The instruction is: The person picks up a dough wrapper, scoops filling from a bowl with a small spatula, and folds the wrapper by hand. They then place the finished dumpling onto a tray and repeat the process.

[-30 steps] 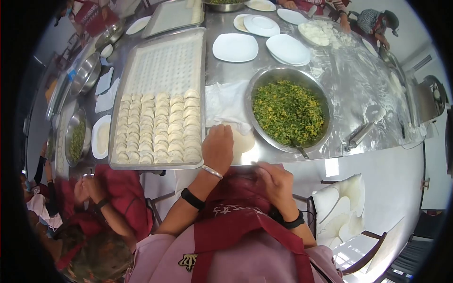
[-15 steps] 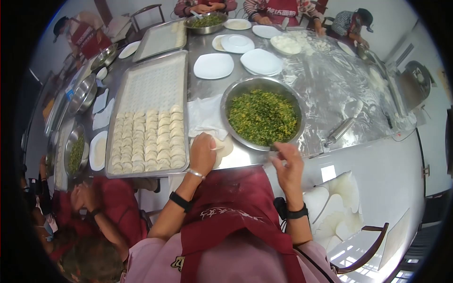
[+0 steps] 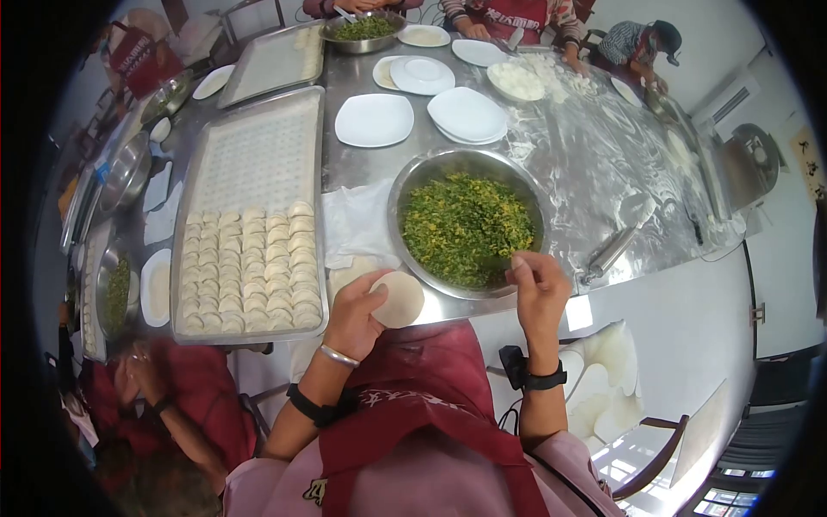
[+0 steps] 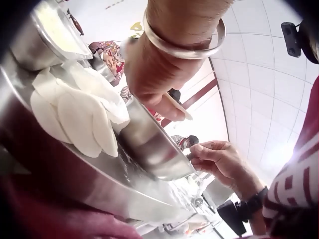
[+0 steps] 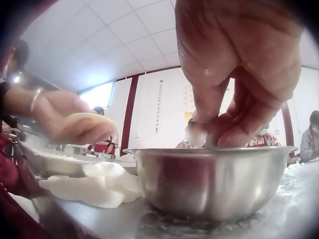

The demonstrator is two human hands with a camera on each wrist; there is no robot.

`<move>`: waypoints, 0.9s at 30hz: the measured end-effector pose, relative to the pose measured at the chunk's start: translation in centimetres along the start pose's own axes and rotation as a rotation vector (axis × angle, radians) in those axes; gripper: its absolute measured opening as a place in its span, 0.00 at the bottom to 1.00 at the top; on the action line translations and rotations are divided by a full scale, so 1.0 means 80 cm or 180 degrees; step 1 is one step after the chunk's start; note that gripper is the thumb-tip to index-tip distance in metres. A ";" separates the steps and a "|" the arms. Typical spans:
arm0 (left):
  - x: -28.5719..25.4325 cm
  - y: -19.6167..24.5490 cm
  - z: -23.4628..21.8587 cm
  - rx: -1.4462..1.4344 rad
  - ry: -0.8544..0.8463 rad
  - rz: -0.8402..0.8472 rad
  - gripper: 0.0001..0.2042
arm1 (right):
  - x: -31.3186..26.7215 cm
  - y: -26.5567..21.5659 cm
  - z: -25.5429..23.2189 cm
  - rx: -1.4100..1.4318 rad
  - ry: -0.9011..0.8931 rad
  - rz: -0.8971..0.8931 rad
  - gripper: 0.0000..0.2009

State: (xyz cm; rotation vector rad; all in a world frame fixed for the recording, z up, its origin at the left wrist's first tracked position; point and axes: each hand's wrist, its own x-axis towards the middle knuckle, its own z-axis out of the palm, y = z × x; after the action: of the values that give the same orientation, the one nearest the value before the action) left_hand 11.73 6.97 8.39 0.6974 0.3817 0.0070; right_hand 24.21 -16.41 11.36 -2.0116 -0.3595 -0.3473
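At lower centre of the head view, the left hand [image 3: 349, 323] grips a thin dough round [image 3: 398, 302] by its near side, thumb on top and fingers partly curled beneath. A second earlier, this hand lay over the dough rounds at the worktop [image 3: 594, 146] edge; the held piece is now lifted and exposed, with further rounds [image 3: 351, 274] lying beside the crumpled white cloth [image 3: 355, 215].

To the right of centre, the right hand [image 3: 541, 297] has moved up from the apron side to the near right rim of the steel bowl [image 3: 448, 287]. Its fingers are closed in a pinch around a utensil handle [image 4: 190, 156]; the utensil's lower end is hidden. Chopped green and yellow filling [image 3: 461, 224] occupies the bowl.

As a judgement, the change puts both hands in working position: one supports the dough, the other controls the utensil at the filling. At left of centre, the tray [image 3: 254, 155] carries folded dumplings [image 3: 252, 274] in its near half.
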 end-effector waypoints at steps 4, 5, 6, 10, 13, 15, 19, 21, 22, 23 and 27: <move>0.007 -0.007 -0.007 -0.0200 -0.0170 -0.0044 0.21 | 0.015 0.013 0.032 0.0403 0.0366 0.0286 0.04; 0.007 -0.005 -0.003 -0.0251 -0.0177 -0.0029 0.21 | 0.019 0.022 0.042 0.0411 0.0417 0.0252 0.04; 0.007 -0.003 -0.001 -0.0306 -0.0182 -0.0016 0.20 | 0.021 0.029 0.050 0.0347 0.0412 0.0223 0.04; 0.019 -0.003 -0.002 -0.0486 -0.0223 -0.0013 0.19 | 0.029 0.036 0.071 0.0055 0.0342 0.0204 0.05; 0.035 -0.011 -0.016 -0.0588 -0.0351 -0.0077 0.18 | 0.030 0.035 0.083 0.0202 0.0268 0.0475 0.06; 0.040 -0.013 -0.012 -0.0611 -0.0304 -0.0060 0.19 | 0.028 0.027 0.087 0.0308 0.0246 0.0674 0.06; 0.045 -0.007 -0.003 -0.0665 -0.0213 -0.0047 0.19 | 0.026 0.015 0.089 0.0758 0.0185 0.1073 0.07; 0.049 -0.006 -0.004 -0.0631 -0.0163 -0.0027 0.18 | 0.026 0.016 0.090 0.1095 0.0187 0.1297 0.08; 0.050 -0.005 -0.006 -0.0619 -0.0155 -0.0025 0.18 | 0.027 0.016 0.090 0.1148 0.0182 0.1370 0.08; 0.052 -0.004 -0.008 -0.0604 -0.0147 -0.0025 0.19 | 0.028 0.016 0.091 0.1203 0.0178 0.1444 0.09; 0.054 0.006 -0.005 -0.0575 -0.0006 0.0047 0.19 | 0.032 0.018 0.090 0.1325 0.0208 0.1707 0.08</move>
State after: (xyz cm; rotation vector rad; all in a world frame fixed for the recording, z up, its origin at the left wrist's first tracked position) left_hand 15.67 8.12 6.94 0.5216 0.3693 0.0542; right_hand 27.78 -10.37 8.02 -1.6030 0.1470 0.0040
